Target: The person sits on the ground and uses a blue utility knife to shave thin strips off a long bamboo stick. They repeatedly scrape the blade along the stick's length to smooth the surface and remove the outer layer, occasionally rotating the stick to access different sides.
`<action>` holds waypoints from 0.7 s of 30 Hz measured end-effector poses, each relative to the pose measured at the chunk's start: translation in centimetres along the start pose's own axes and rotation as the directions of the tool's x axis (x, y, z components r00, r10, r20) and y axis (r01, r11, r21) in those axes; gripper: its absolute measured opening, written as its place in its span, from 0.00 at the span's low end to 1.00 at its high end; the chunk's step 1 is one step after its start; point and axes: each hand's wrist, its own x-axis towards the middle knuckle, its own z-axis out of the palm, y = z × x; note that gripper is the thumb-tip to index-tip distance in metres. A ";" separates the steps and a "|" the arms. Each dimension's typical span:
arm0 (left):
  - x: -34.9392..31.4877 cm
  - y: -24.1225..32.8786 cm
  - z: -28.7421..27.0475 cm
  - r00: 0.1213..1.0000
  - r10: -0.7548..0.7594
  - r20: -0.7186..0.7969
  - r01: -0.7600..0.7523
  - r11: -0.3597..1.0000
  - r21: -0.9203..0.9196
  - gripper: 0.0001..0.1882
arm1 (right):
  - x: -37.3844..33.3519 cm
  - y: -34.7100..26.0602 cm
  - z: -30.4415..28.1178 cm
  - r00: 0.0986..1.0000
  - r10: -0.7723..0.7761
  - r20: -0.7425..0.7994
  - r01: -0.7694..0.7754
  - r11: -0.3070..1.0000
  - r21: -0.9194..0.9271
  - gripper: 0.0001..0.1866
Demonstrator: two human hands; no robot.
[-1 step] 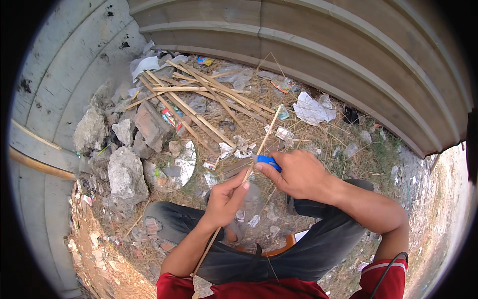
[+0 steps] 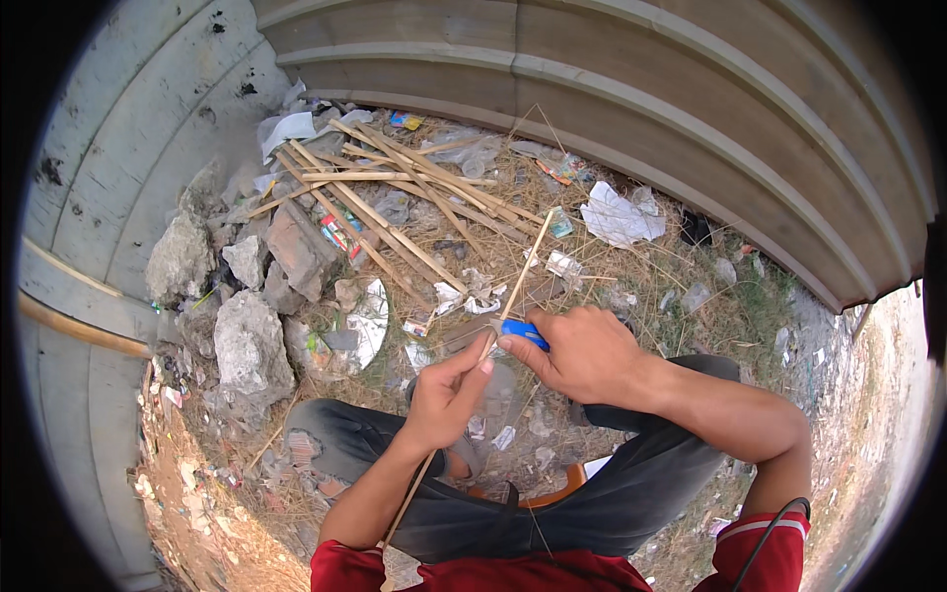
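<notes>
Slightly lower now, the right hand (image 2: 597, 350) and blue-handled cutter (image 2: 525, 334) have shifted toward the left hand (image 2: 444, 400). Grey rocks (image 2: 252, 345) lie left of piled wooden strips (image 2: 390, 176). The left hand's fingers pinch a thin stick (image 2: 529, 261), slanting upward; the right hand's fingers close around the cutter, its head against the stick.

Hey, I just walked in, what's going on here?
A person is working on a thin stick with bare hands. The left hand pinches the stick, while the right hand grips a blue tool right at it, just beyond the left fingertips. The tool's working edge is too small to make out. Beyond the hands, a loose pile of sticks lies on littered, grassy ground, with grey rubble to the left.
</notes>
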 end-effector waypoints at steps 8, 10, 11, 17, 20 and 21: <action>-1.5 0.6 -0.4 0.975 0.222 0.008 -0.203 0.875 0.439 0.22 | 4.0 8.1 -6.0 0.887 0.242 -0.393 -0.249 0.968 0.032 0.32; -1.2 0.8 -0.1 0.970 0.242 -0.015 -0.209 0.868 0.450 0.22 | 1.9 6.3 -5.0 0.910 0.224 -0.348 -0.214 0.974 0.066 0.32; -0.7 1.1 -0.3 0.970 0.242 -0.022 -0.204 0.862 0.464 0.22 | 1.6 4.8 -4.5 0.946 0.165 -0.278 -0.152 0.986 0.070 0.30; -0.2 0.6 -0.2 0.939 0.343 -0.013 -0.284 0.796 0.535 0.24 | 0.5 0.2 0.0 1.000 0.014 0.018 -0.013 1.000 -0.011 0.27; 0.2 0.6 -0.5 0.923 0.384 -0.018 -0.302 0.755 0.582 0.24 | 1.8 1.4 0.1 0.999 0.039 -0.028 -0.041 0.998 -0.049 0.29; 0.2 0.7 -0.4 0.932 0.363 -0.007 -0.288 0.749 0.597 0.23 | 2.4 2.4 0.3 0.994 0.063 -0.089 -0.068 0.996 -0.055 0.31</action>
